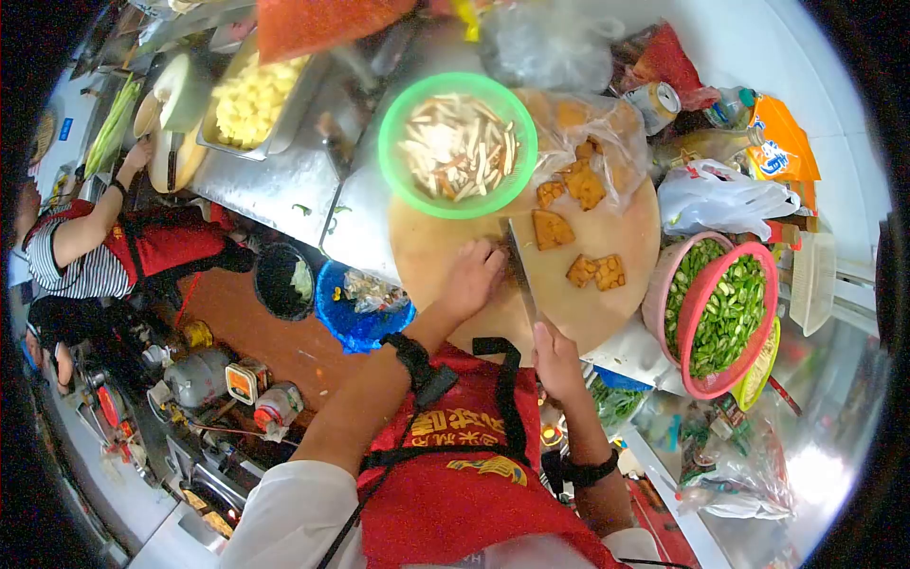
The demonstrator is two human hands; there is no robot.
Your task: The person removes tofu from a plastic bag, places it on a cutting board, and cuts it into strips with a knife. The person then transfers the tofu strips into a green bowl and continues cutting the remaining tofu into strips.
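Note:
My right hand (557, 362) grips the handle of a knife (522, 269), whose blade lies across the round wooden board (607, 318) and points away from me. On the board left of the blade rests my left hand (472, 281), its fingers curled and close to the blade; whatever is under them is hidden. Brown fried pieces (552, 229) lie right of the blade, with smaller cut ones (597, 272) near them. More pieces lie beside a clear plastic bag (621, 142). A green basket (388, 142) of pale strips stands at the board's far left edge.
Two pink baskets (771, 303) with sliced green vegetables stand at the right. A white bag (720, 197) and a can (654, 102) are behind them. A metal tray (282, 128) holds yellow cubes. At the left a co-worker (142, 242) in a red apron reaches to another board.

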